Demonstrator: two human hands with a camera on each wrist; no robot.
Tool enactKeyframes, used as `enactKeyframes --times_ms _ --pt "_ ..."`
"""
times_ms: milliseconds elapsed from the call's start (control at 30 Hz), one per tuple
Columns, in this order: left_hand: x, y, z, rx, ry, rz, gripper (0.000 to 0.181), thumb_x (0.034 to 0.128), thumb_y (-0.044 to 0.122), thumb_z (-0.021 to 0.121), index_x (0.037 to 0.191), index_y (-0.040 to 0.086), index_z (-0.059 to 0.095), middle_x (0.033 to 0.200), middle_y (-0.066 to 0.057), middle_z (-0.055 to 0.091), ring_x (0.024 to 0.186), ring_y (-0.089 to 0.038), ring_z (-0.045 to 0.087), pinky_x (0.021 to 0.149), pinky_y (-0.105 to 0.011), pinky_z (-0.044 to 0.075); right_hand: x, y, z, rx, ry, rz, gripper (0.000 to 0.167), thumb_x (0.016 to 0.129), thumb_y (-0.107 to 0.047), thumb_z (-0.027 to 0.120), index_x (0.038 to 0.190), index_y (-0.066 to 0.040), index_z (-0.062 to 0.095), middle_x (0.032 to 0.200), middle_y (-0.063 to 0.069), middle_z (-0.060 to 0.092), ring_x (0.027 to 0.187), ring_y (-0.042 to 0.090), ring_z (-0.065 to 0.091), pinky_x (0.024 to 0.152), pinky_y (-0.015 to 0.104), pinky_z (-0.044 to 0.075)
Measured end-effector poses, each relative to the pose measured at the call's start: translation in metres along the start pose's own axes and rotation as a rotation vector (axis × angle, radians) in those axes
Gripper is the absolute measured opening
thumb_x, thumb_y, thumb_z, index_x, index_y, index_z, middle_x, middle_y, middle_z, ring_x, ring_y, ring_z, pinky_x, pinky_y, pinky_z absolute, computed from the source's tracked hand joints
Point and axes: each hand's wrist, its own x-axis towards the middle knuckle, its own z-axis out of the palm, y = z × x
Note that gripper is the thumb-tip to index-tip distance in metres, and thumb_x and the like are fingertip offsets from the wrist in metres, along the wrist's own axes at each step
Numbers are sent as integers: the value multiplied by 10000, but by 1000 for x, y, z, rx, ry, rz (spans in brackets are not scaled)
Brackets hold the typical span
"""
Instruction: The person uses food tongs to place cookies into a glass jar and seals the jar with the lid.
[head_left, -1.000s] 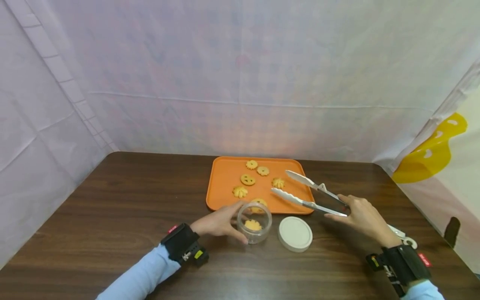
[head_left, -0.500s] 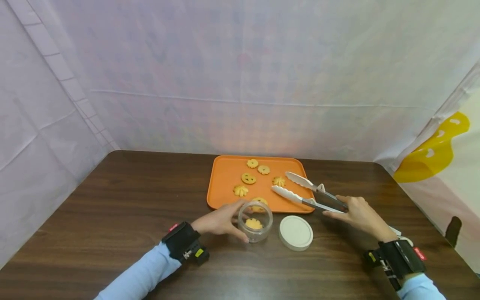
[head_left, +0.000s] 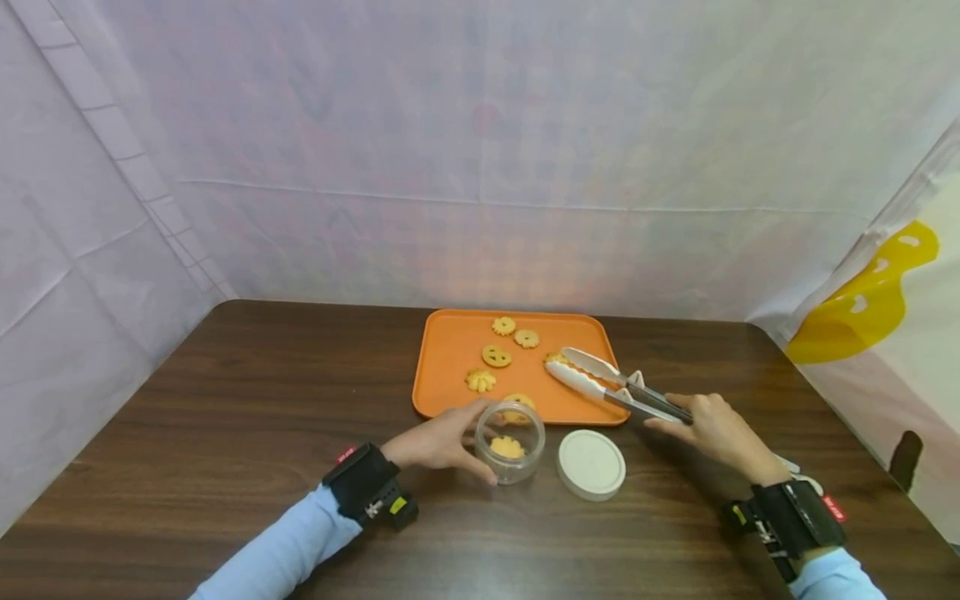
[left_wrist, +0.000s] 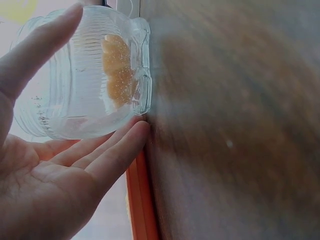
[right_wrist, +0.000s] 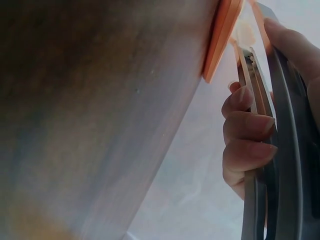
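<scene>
My left hand [head_left: 448, 446] holds a clear glass jar [left_wrist: 82, 75] between thumb and fingers, the jar upright on the table. One scalloped cookie [left_wrist: 117, 70] lies inside the jar. In the head view, my right hand [head_left: 716, 433] grips metal tongs [head_left: 626, 392] with pale scalloped tips. The right wrist view shows its fingers [right_wrist: 247, 125] curled round one arm of the tongs and the thumb on the other. The tong tips are around a cookie [head_left: 552, 359] on the right part of the orange tray [head_left: 442, 333], hiding much of it. Whether both tips touch it, I cannot tell.
Several other cookies [head_left: 496, 357] lie on the tray, one of them partly behind the jar. A white round lid [head_left: 592, 465] rests on the table right of the jar. A pale object [head_left: 806, 479] is partly hidden behind the right wrist. Cloth walls [head_left: 480, 167] border the brown table [head_left: 300, 375].
The tongs' tips have come together from wide apart, around the cookie on the tray's right side. My right hand has shifted slightly left. The left hand and jar stay in place.
</scene>
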Motion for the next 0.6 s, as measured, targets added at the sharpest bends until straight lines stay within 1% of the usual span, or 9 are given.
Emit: enactKeyframes --times_ms 100,167,367,600 --pt "0 0 0 2 1 6 828 799 41 831 1464 -28 343 1460 -272 462 1310 -425 520 1071 -439 506 -1 0 1 -8 17 -17 509 845 -313 789 1095 120 700 835 198 731 648 179 611 567 381 553" --pt "0 1 0 2 0 9 825 801 43 830 1464 -27 343 1460 -273 461 1310 -425 520 1072 -440 506 -1 0 1 -14 26 -23 501 844 -309 790 1092 118 704 867 225 738 658 195 634 572 404 565" --pt "0 0 0 4 -7 12 829 808 57 828 1471 -17 337 1463 -262 462 1320 -420 511 1080 -456 497 -3 0 0 -45 37 -22 515 859 -337 774 1096 115 706 882 227 741 645 178 614 554 397 554" --pt "0 0 0 19 -2 26 844 798 51 834 1469 -32 331 1452 -279 472 1327 -427 504 1076 -444 501 -5 0 -6 -25 53 -17 511 879 -326 758 1107 127 701 894 229 743 633 145 552 566 343 522"
